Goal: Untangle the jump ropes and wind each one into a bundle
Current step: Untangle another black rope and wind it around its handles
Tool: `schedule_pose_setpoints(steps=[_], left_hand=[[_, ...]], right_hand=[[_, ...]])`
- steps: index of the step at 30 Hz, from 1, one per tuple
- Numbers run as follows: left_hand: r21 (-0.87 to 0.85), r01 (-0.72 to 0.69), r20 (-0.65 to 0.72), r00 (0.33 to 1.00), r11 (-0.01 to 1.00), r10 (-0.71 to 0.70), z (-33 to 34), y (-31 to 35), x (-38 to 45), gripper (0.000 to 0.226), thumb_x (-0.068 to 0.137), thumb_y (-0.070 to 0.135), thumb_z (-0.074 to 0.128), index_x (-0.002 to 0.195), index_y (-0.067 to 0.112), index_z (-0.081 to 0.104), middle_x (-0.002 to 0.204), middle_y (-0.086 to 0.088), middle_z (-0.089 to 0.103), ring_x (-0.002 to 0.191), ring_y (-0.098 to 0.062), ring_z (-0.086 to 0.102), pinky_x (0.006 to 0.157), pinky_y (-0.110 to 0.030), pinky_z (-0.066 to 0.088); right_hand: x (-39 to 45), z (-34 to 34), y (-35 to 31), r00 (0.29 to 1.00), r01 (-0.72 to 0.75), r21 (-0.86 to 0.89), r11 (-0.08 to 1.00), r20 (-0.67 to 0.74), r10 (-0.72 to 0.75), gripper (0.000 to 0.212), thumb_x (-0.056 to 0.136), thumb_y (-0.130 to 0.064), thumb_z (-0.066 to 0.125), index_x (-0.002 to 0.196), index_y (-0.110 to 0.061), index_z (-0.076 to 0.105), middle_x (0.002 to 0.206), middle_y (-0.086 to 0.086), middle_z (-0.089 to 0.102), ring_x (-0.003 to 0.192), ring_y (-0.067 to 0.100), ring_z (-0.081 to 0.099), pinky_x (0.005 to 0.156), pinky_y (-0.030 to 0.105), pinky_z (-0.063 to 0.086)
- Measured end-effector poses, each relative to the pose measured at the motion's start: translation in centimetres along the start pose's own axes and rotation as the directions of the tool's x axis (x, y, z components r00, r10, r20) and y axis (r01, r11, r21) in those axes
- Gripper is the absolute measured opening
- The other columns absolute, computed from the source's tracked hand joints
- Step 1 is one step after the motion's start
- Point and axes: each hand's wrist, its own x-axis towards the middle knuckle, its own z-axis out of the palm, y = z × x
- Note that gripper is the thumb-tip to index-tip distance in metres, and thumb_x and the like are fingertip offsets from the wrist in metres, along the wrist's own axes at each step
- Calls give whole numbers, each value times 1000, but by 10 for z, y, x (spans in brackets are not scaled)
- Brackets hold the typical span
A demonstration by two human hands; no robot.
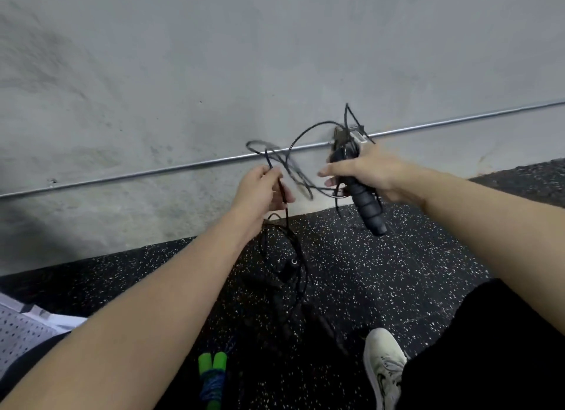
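Left hand (263, 192), roughly 9 o'clock of centre: fingers curled, pinching the black rope (282, 153). Rope runs down from it at 6 o'clock to a loose heap on the floor (397, 275), where a second black handle (286, 270) lies in the tangle. Above the hand, rope loops up and right across to the other hand; loops are motion-blurred, can't tell exactly how they cross.

Right hand (370, 171), 3 o'clock of the left, well apart from it: fingers wrapped round a black ribbed handle (368, 209), butt end pointing down at 5 o'clock. A few rope turns sit at the handle's top, strands sticking up at 12.

Bottom of frame, 6 o'clock: green-handled rope (212, 376) already wound, blue cord wrapped round the two handles, lying on the floor. White shoe (385, 367) to its 3 o'clock.

Behind: grey wall (183, 73) with a metal conduit (153, 172) running across, a small box (348, 136) on it just above the right hand.
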Motion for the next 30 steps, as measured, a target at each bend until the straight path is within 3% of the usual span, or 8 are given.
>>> schedule_pose_setpoints(steps=[5, 10, 13, 16, 19, 23, 26, 30], left_hand=[[-322, 52, -9, 998, 945, -58, 9, 17, -4, 18, 107, 21, 51, 96, 9, 57, 72, -6, 72, 56, -16, 67, 49, -23, 53], [-549, 15, 40, 999, 835, 9, 10, 33, -9, 17, 108, 26, 48, 101, 13, 55, 92, -5, 78, 70, -16, 72, 58, -23, 58], [-415, -32, -78, 997, 909, 0, 0, 27, -7, 26, 107, 38, 47, 111, 17, 62, 115, -2, 73, 90, -17, 69, 76, -33, 61], [-91, -98, -133, 987, 991, 86, -7, 2, -17, 29, 105, 46, 48, 111, 17, 52, 114, -7, 60, 94, -21, 65, 79, -32, 59], [184, -155, 39, 988, 971, 151, -5, -30, -30, 23, 100, 39, 60, 106, 22, 45, 113, -12, 59, 99, -20, 65, 75, -22, 52], [458, -260, 324, 939, 850, 113, -2, -57, -29, 11, 100, 29, 64, 109, 24, 62, 83, 13, 70, 75, -2, 59, 75, -17, 44], [521, -307, 317, 936, 797, 153, -1, -61, -30, 16, 99, 29, 65, 114, 26, 72, 100, 9, 74, 90, -3, 63, 93, -22, 48], [497, -348, 319, 925, 795, 206, 12, -53, -34, 57, 90, 39, 75, 141, 32, 51, 102, 18, 77, 104, 2, 66, 96, -10, 39]], right_hand=[[-6, 29, -2, 983, -13, 30, 999, 186, 7, 33, 76, -6, 83, 101, -12, 62, 92, -2, 77, 76, 16, 70, 68, 32, 59], [-10, 58, -10, 983, 109, -74, 991, 155, -97, 20, 83, 2, 75, 97, -4, 62, 67, 6, 71, 65, 20, 66, 63, 27, 56], [-6, 61, -17, 992, 77, 67, 995, 94, -83, 22, 82, 10, 71, 94, -2, 56, 73, 16, 70, 67, 29, 68, 72, 40, 58], [2, 54, -26, 991, 133, 249, 959, -36, -128, 33, 81, 10, 72, 99, -7, 50, 75, 15, 67, 64, 29, 68, 74, 43, 60], [-2, 49, -32, 985, 171, 335, 927, -96, -146, 35, 81, 10, 71, 96, -10, 47, 69, 11, 62, 57, 26, 64, 67, 40, 58], [-8, 42, -45, 983, 173, 464, 869, -142, -120, 17, 85, 6, 67, 82, -8, 56, 78, 16, 63, 58, 21, 61, 59, 31, 56], [-5, 31, -50, 985, 159, 575, 802, -148, -89, 11, 85, 1, 67, 93, -5, 60, 88, 12, 64, 62, 17, 64, 58, 27, 56], [-2, 21, -50, 983, 158, 658, 737, -176, -53, 4, 89, -1, 62, 88, -4, 61, 81, 10, 62, 57, 12, 63, 55, 22, 53]])
